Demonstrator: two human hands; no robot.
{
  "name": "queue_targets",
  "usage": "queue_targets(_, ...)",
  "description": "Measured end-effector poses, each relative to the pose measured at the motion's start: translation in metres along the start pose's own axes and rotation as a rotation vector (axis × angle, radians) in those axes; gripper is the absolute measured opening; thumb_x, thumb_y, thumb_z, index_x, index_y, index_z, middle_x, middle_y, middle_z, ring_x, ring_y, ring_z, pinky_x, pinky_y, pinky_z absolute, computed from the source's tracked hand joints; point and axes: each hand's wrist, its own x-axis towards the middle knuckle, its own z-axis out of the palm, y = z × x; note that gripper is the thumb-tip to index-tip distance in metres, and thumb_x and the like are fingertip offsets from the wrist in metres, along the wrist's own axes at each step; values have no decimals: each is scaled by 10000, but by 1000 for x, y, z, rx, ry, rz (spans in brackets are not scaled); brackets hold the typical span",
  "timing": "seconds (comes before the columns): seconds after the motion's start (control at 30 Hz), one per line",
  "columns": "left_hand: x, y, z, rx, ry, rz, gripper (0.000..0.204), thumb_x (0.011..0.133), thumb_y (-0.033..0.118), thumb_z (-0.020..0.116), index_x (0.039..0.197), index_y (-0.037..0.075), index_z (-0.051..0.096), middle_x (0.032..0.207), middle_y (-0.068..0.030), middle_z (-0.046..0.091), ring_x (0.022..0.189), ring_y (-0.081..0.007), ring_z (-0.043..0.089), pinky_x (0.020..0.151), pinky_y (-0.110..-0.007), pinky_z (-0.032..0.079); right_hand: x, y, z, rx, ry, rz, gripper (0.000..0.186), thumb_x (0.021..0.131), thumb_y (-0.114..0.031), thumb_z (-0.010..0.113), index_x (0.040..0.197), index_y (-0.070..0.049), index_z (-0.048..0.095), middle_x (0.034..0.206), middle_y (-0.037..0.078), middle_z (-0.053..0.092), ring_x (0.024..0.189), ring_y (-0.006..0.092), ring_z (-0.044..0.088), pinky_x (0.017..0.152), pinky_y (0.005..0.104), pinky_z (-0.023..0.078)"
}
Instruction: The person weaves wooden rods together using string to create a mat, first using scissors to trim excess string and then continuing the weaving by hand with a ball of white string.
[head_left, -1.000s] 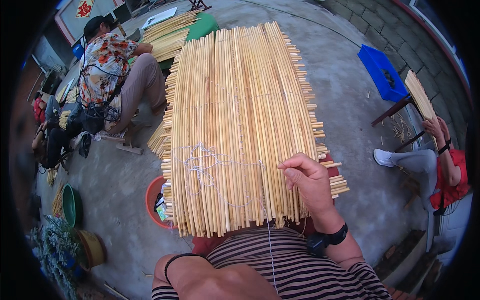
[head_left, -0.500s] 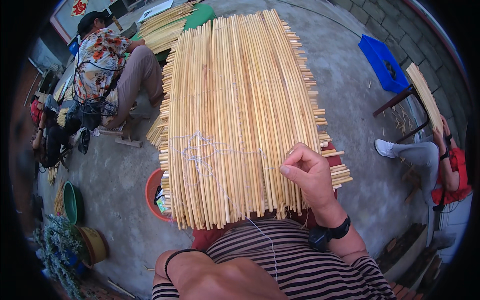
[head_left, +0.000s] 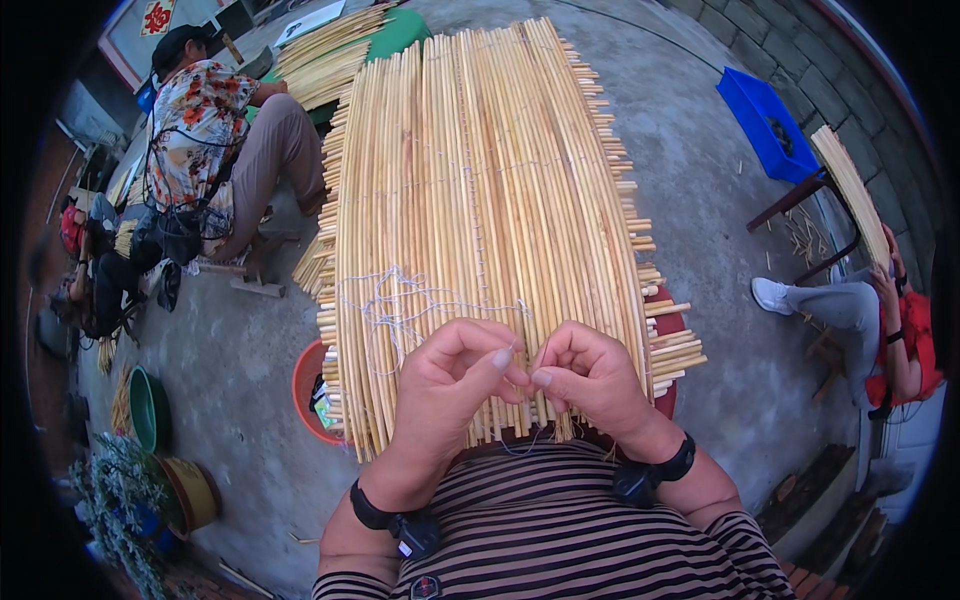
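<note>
A mat of pale straw stalks (head_left: 500, 190), laid side by side and stitched across with thread, lies in front of me. My left hand (head_left: 455, 375) is closed in a pinch over its near end, apparently on fine white thread; its fingertips hide most of it. Close beside it, nearly touching, my right hand (head_left: 590, 380) pinches with thumb and forefinger, seemingly on the same thread. A loose tangle of white thread (head_left: 395, 300) rests on the mat to the left of my hands. A loop of thread hangs over the near edge below them.
More stalks stick out beneath the mat on both sides. An orange basin (head_left: 308, 395) stands at the left. Further left are a green basin (head_left: 148, 410) and a potted plant (head_left: 185, 495). A person (head_left: 205, 130) sits far left, another at right near a blue crate (head_left: 765, 130).
My left hand has come up from near my lap to meet the right over the mat. The right hand has moved slightly down and left. The trailing thread now loops below the hands.
</note>
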Motion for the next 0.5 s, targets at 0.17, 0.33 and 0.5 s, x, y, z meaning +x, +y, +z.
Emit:
queue_targets(0.17,-1,-6,-4,18,-47,26,15,867,-22,515,861,-11,508,996,-155,553,740,-168,621,673,-294,556,1,1,0,-73,46,-7,72,863,-81,605,897,-21,586,695,-20,582,560,3,484,478,152,367)
queue_targets(0.33,0,-8,-5,45,-72,41,17,867,-26,508,860,-11,504,991,-152,549,749,-163,617,690,-290,544,1,1,-2,-85,38,5,75,857,-86,613,891,-20,599,680,-20,586,542,1,483,467,151,365)
queue_targets(0.5,-2,-6,-5,45,-74,25,15,865,-16,517,856,-13,505,980,-150,549,743,-160,615,686,-283,540,1,0,-2,-101,19,33,78,856,-93,617,879,-19,610,676,-17,595,537,2,490,462,152,371)
